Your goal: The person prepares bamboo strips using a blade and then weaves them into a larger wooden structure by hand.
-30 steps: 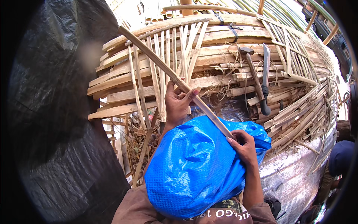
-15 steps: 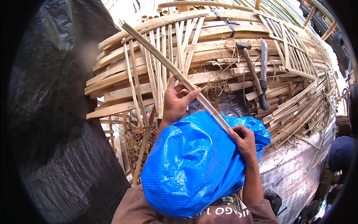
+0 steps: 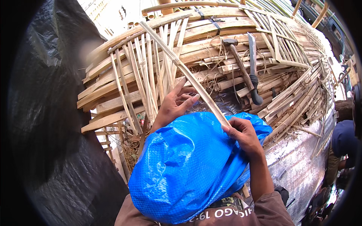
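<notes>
A long split bamboo strip [image 3: 193, 82] slants up and to the left across the middle of the view. My right hand [image 3: 243, 133] pinches its near end between thumb and fingers. Close beside the strip's left side is my left hand [image 3: 174, 107], its fingers apart and holding nothing. Whether its fingertips still brush the strip, I cannot tell. Under both wrists a bulging blue woven plastic sheet [image 3: 188, 162] covers my lap. Beyond my hands, thin bamboo strips [image 3: 141, 75] lean across a stack of wider split bamboo slats [image 3: 113, 100].
On the slats to the right lie a hammer [image 3: 241, 64] and a machete [image 3: 252, 56] with a black-wrapped handle. More split pieces [image 3: 290, 101] are piled there. A black tarp [image 3: 64, 132] hangs at left. Silvery sheeting [image 3: 294, 162] and a person in a dark blue cap [image 3: 343, 137] are at right.
My left hand has opened and come off the bamboo strip. The right hand keeps hold of the near end, and the strip stands at a steeper slant. The view has shifted slightly.
</notes>
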Demonstrator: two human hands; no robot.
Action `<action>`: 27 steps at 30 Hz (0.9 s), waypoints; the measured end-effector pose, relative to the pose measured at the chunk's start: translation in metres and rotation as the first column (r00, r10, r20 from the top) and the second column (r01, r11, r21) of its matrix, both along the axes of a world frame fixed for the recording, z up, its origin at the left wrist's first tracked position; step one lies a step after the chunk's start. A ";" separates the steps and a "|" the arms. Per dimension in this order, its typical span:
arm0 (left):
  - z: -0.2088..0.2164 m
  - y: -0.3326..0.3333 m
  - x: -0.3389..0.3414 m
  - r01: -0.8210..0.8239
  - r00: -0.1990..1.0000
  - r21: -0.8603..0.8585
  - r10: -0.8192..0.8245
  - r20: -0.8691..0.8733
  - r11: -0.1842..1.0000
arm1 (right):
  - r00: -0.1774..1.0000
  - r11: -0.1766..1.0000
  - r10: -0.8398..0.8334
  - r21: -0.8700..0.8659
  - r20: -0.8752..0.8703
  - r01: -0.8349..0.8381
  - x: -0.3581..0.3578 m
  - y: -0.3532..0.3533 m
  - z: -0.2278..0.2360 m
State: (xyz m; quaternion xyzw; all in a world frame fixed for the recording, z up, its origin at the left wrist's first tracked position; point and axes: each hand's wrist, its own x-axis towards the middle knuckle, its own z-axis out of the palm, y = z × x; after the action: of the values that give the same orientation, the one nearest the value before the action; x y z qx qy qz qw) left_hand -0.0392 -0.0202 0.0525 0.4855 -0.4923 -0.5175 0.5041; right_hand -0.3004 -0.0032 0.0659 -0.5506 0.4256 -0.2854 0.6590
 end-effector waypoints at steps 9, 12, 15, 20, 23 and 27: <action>0.044 -0.006 -0.017 0.300 0.653 -0.664 0.360 0.666 0.685 | 0.972 0.996 -0.008 0.093 0.235 -0.014 0.051 0.012 0.052; 0.029 -0.025 -0.011 0.481 0.727 -0.633 0.128 0.675 0.607 | 0.988 0.981 0.117 -0.169 0.099 -0.099 0.054 0.002 0.063; 0.013 -0.046 0.006 0.203 0.954 -0.873 0.111 0.278 0.443 | 0.919 0.777 0.097 -0.548 -0.382 -0.310 0.039 -0.024 0.074; 0.072 -0.053 0.027 -0.218 0.974 -0.832 0.166 -0.153 0.510 | 0.643 0.771 -0.540 -0.626 -0.544 0.117 -0.058 -0.114 -0.015; 0.096 -0.066 0.032 -0.353 0.934 -0.748 0.172 -0.312 0.562 | 0.366 0.778 -0.609 -0.620 -0.704 0.102 -0.100 -0.130 -0.074; 0.122 -0.080 0.042 -0.320 0.942 -0.742 0.114 -0.316 0.589 | 0.309 0.868 -0.496 -0.468 -0.811 0.166 -0.097 -0.142 -0.108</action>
State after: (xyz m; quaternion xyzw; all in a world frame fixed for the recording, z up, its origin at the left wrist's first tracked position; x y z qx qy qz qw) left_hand 0.0025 -0.1002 0.1750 0.2083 -0.5418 -0.2378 0.7788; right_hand -0.3977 -0.1454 -0.0424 -0.6049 0.7724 -0.1254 0.1477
